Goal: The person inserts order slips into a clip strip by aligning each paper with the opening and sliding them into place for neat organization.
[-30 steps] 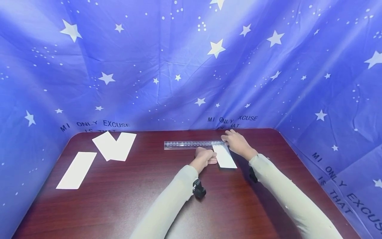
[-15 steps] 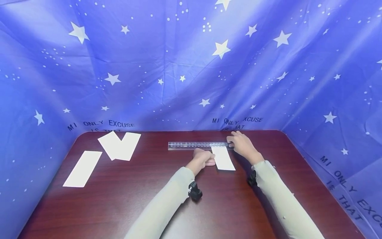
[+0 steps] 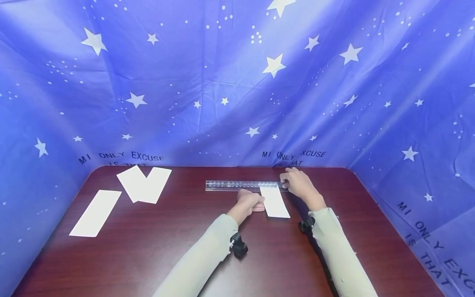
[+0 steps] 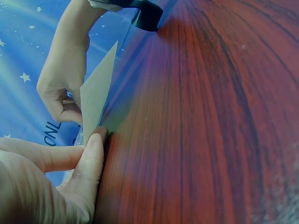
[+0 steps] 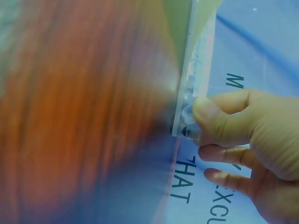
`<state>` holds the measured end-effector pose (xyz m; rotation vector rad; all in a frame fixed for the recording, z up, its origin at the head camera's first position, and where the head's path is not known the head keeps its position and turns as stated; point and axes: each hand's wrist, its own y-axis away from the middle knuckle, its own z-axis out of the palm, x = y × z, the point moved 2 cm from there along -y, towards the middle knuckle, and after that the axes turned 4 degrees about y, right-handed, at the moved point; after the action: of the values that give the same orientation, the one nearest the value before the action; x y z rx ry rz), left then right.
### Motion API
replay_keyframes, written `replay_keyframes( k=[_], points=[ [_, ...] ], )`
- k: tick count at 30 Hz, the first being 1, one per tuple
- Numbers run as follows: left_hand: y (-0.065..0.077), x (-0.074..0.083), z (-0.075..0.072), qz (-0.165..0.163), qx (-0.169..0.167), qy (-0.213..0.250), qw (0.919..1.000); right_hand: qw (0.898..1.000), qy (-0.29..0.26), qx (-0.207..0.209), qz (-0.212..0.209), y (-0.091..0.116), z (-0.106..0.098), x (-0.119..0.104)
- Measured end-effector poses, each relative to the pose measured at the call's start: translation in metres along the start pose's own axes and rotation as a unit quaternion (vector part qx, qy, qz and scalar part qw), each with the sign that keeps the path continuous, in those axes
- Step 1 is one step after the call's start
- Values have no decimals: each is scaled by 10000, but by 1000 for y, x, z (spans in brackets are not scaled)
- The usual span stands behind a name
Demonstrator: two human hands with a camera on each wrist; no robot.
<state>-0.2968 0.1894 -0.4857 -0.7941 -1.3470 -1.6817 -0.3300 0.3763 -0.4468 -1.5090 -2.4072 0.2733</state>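
Note:
A clear plastic ruler [image 3: 233, 185] lies crosswise near the table's far edge. Its right end is pinched between the thumb and fingers of my right hand [image 3: 299, 183]; the right wrist view shows this grip on the ruler [image 5: 187, 100] close up. A white paper strip [image 3: 275, 203] meets the ruler at its far end, close to the right hand. My left hand [image 3: 249, 203] pinches the strip's left edge between thumb and forefinger, as the left wrist view shows on the paper strip [image 4: 99, 88]. Whether the strip's far end lies under or over the ruler is hard to tell.
At the table's left lie more white paper pieces: one rectangular strip [image 3: 95, 213] and, behind it, two overlapping pieces [image 3: 144, 185] forming a V. A blue star-patterned cloth [image 3: 200, 82] hangs behind the dark red wooden table [image 3: 148, 255] and at its sides.
The paper strip has shifted slightly left along the ruler with the left hand. The right hand stays at the ruler's right end. The head view has moved a little.

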Motion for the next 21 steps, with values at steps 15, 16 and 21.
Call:
replay_keyframes(
  k=[15,16,21],
  points=[
    [6,2,-3,124,-72,-139,9998,9994,-196,288,-19,0,0,1],
    [6,2,-3,133,-71,-135,9998,9993,-177,319,-38,0,0,1],
    [5,1,-1,144,-101,-81,9998,9997,-54,253,53,2,0,1]
  ],
)
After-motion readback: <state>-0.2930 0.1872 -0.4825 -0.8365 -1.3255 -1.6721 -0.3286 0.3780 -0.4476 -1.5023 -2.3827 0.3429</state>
